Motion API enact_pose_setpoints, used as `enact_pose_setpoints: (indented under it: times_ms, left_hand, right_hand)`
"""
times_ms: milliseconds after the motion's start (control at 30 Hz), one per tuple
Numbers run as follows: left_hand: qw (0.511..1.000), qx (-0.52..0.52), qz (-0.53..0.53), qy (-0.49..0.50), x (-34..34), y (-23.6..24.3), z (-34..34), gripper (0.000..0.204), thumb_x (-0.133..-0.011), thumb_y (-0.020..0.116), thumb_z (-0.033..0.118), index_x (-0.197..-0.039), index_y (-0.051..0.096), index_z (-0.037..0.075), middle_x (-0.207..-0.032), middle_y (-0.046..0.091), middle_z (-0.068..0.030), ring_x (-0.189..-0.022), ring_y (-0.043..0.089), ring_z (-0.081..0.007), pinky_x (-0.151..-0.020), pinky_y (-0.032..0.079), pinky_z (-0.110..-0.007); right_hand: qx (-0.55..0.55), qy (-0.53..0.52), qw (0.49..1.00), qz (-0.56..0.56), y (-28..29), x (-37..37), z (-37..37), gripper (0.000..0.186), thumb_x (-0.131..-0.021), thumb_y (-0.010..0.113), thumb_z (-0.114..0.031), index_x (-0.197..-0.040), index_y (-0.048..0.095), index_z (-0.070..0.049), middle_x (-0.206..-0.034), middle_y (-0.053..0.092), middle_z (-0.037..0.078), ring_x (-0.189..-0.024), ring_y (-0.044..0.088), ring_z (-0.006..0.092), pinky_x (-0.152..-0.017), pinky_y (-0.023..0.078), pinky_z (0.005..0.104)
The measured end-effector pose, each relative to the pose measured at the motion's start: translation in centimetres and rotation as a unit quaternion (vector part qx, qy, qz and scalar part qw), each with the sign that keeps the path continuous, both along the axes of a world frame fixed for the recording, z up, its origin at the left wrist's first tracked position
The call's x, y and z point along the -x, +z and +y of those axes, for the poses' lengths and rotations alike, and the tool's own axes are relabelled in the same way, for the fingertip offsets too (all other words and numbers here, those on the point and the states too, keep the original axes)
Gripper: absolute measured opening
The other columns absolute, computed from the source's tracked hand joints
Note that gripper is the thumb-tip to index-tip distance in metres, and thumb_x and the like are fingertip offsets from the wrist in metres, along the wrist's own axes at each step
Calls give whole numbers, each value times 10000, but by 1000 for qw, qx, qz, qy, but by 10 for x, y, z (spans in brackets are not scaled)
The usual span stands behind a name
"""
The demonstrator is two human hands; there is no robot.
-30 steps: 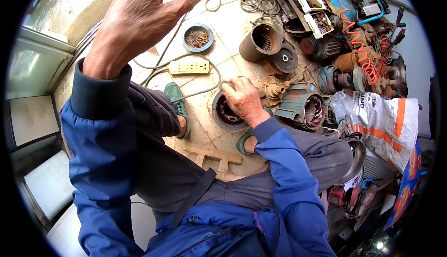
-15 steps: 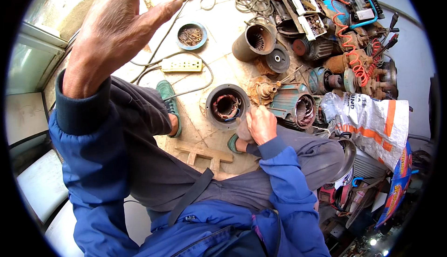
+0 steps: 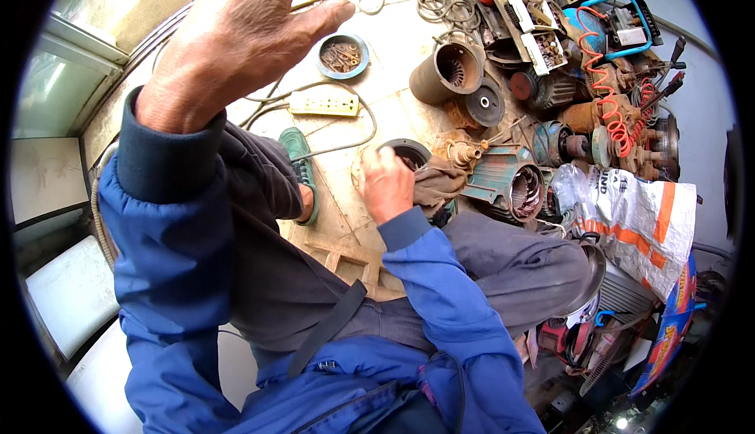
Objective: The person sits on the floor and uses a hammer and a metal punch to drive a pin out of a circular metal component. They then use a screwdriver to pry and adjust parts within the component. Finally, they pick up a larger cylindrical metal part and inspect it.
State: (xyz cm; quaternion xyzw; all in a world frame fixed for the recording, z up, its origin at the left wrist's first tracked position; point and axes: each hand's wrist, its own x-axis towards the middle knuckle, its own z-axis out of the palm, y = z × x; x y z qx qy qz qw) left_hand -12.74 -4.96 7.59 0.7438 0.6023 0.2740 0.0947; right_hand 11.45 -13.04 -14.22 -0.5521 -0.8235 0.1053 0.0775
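My left hand (image 3: 236, 37) is raised high at the upper left, thumb and fingers apart, holding nothing. Lower down, my right hand (image 3: 388, 185) is closed on a brown rag (image 3: 438, 185), which spreads out to the right of the fingers. Hand and rag lie over the round motor housing (image 3: 410, 149) on the floor between my feet. Only the housing's far rim and part of its dark opening show; the rest is hidden. To its right stand a rusty shaft part (image 3: 462, 151) and a green motor casing (image 3: 503, 178) with windings visible inside.
Beyond my hands are a bowl of bolts (image 3: 344, 57), a yellow power strip (image 3: 324, 104) with its cable, and an upright metal cylinder (image 3: 442, 75). Motor parts crowd the right side near a white sack (image 3: 629, 218). A small wooden frame (image 3: 346, 265) lies close to me.
My right hand has moved left across the motor housing, trailing the rag, which now covers much of the opening. My left hand stays raised and open; the whole view has shifted slightly.
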Motion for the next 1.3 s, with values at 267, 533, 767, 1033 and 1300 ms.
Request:
enact_pose_setpoints:
  times_ms: [267,533,767,1033,1300]
  left_hand:
    - [999,18,33,26,-10,15,-13,429,-988,731,354,-1242,715,8,-1365,655,-201,-1269,640,-361,-1112,512,-463]
    - [1000,7,19,11,10,0,-12,480,-998,734,405,-1280,708,18,-1377,652,-189,-1310,624,-357,-1139,512,-486]
    - [1000,12,26,3,8,-4,-5,463,-1004,728,395,-1294,706,35,-1405,642,-185,-1349,601,-354,-1165,486,-510]
    - [998,40,56,16,9,-7,-6,439,-1003,731,389,-1291,714,59,-1482,601,-180,-1400,561,-347,-1209,429,-528]
    - [998,24,54,-14,3,2,-21,441,-982,758,365,-1280,715,44,-1521,573,-177,-1415,547,-349,-1221,412,-535]
  right_hand:
    - [-19,247,968,-39,25,-59,-37,99,-815,666,-87,-907,662,-52,-900,593,89,-863,665,241,-683,579,357]
    - [-53,271,943,-184,37,-156,5,70,-797,683,-119,-845,652,-79,-881,586,78,-845,646,252,-665,565,391]
    - [-5,86,995,39,48,-135,78,144,-901,750,-137,-1041,744,-102,-921,641,144,-854,685,373,-745,564,469]
    - [44,78,993,79,20,-125,50,117,-902,720,-122,-1011,688,-94,-918,655,155,-830,690,400,-708,566,493]
    - [76,-25,996,44,14,-117,-38,155,-890,744,-173,-942,647,-65,-904,669,174,-786,707,406,-723,593,513]
